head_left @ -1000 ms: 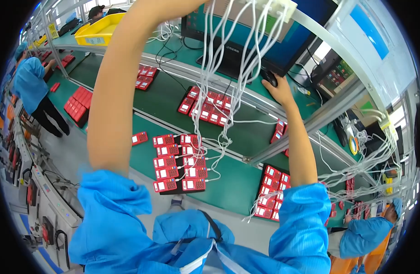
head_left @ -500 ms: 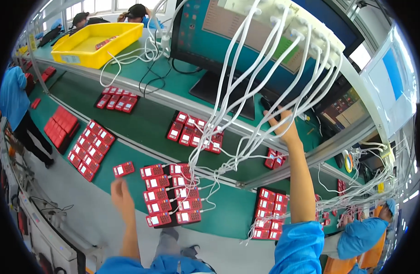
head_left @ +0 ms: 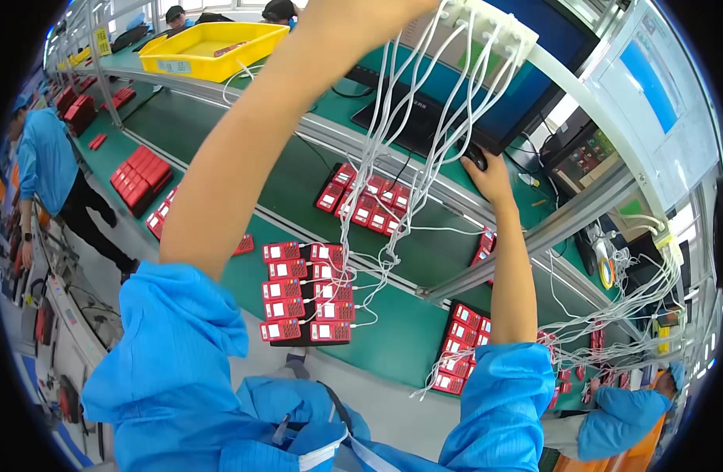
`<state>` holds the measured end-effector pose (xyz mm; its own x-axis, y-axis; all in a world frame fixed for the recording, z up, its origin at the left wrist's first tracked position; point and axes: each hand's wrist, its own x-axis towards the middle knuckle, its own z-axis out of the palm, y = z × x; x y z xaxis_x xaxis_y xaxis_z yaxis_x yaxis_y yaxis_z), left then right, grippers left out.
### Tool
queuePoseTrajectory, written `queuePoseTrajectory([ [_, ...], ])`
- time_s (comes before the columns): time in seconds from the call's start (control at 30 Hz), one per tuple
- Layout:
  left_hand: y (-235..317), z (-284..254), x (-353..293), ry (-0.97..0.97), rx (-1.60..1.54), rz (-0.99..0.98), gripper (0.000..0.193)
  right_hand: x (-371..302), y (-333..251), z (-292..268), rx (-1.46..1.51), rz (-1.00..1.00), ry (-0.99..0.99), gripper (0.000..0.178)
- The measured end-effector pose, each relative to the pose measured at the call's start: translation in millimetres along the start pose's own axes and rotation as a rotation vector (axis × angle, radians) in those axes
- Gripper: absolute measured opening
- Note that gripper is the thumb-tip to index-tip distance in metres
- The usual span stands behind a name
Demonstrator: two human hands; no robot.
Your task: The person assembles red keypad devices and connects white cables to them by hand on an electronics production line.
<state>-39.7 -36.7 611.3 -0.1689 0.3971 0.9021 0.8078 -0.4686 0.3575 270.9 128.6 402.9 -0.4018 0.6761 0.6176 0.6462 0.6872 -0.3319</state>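
Note:
My right hand (head_left: pixel 491 177) rests over a black computer mouse (head_left: pixel 475 157) on the upper shelf, fingers curved round it. My left arm reaches up across the view, and my left hand (head_left: pixel 365 23) is at the top beside a white multi-port hub (head_left: pixel 495 31); its fingers are cut off or hidden there. White cables (head_left: pixel 377 149) hang from the hub down to red keypad devices (head_left: pixel 283 289) with small lit screens, set in two columns on a black tray (head_left: pixel 306 334). Behind the hub stands a monitor (head_left: pixel 546 71).
A yellow bin (head_left: pixel 212 51) stands on the shelf at far left. More red devices (head_left: pixel 369 206) lie in groups along the green bench (head_left: pixel 377 334). A metal post (head_left: pixel 550 216) slants beside my right arm. Co-workers (head_left: pixel 55 153) in blue stand at left and right.
My left hand has risen from beside a lone red device on the bench to the hub at the top. My right hand stays at the mouse. The whole view has shifted.

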Motion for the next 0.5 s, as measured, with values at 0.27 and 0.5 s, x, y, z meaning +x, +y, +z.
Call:
queuePoseTrajectory([
  [0.27, -5, -11, 21, -0.357, -0.078, -0.125, 0.035, -1, 2, 5, -0.011, 0.034, 0.009, 0.051],
  [0.5, 10, -17, 27, -0.365, 0.051, -0.180, 0.031, 1, -1, -1, 0.011, 0.047, 0.008, 0.049],
])
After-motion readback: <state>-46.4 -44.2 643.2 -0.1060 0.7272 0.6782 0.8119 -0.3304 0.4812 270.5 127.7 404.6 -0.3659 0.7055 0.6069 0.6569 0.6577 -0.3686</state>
